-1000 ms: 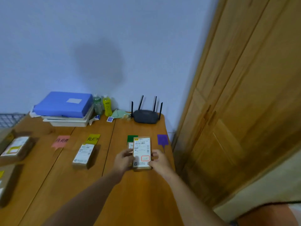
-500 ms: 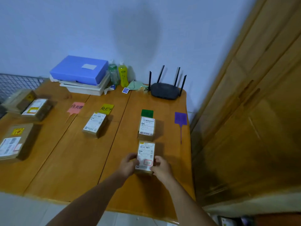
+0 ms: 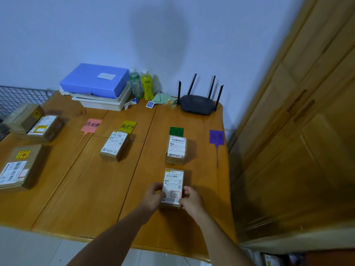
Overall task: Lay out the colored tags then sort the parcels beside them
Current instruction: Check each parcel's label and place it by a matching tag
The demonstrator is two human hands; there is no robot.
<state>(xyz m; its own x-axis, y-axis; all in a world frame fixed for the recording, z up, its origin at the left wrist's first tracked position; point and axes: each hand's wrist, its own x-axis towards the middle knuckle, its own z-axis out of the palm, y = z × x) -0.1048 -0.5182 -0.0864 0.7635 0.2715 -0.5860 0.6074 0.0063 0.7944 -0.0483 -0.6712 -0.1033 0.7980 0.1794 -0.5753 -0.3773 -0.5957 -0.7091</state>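
Note:
Several colored tags lie in a row on the wooden table: pink tag, yellow tag, green tag, purple tag. One small labelled parcel sits below the yellow tag, another parcel below the green tag. A third small parcel rests on the table in line behind that one. My left hand grips its left side and my right hand its right side.
Three larger parcels lie at the table's left. At the back stand a blue box on trays, two bottles and a black router. A wooden wardrobe borders the right edge; a wire rack is at far left.
The parcel in both hands has come down and toward me from near the green tag, now resting on the table behind the green tag's parcel. The view tilted down.

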